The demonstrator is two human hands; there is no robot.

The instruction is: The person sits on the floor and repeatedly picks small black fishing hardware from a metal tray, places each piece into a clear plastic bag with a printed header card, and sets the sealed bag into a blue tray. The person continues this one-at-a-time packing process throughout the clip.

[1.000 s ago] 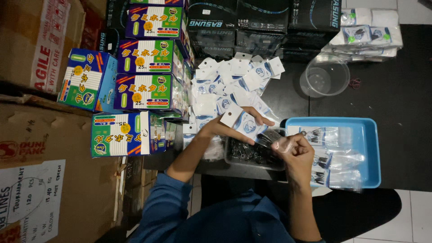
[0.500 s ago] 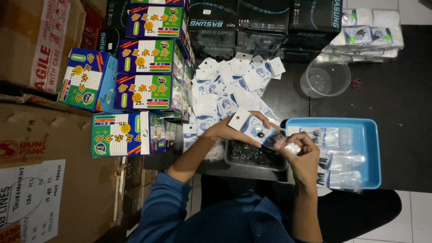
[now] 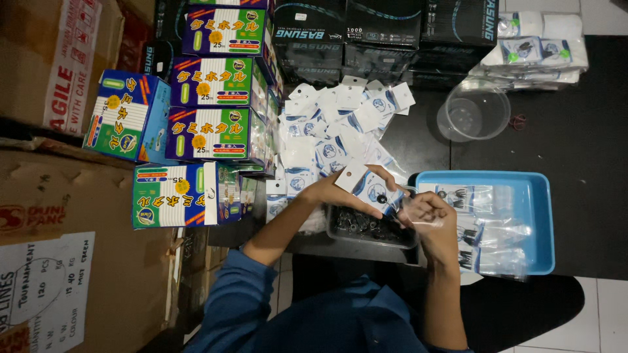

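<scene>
1. The left hand grips a white backing card by its edge, fingers pinched on the card above a dark tray of small parts.
2. The right hand is closed on a clear plastic sleeve, pressed against the lower end of the card — the two hands meet over the dark tray.
3. Against the picture from a second ago, the card has tilted a little and moved toward the right hand; the gap between card and sleeve has closed, so they now touch.
4. Half a second ago the hands already stood nearly as they do now; the change since then is slight.
5. The blue tray to the right holds several filled clear packets; their count looks the same as before.
6. A heap of loose white cards lies on the dark table beyond the hands, unchanged.
7. A clear round tub stands past the blue tray, and stacked colourful boxes sit to the left — neither has moved.
8. Whether a small part already sits inside the sleeve cannot be told.
</scene>
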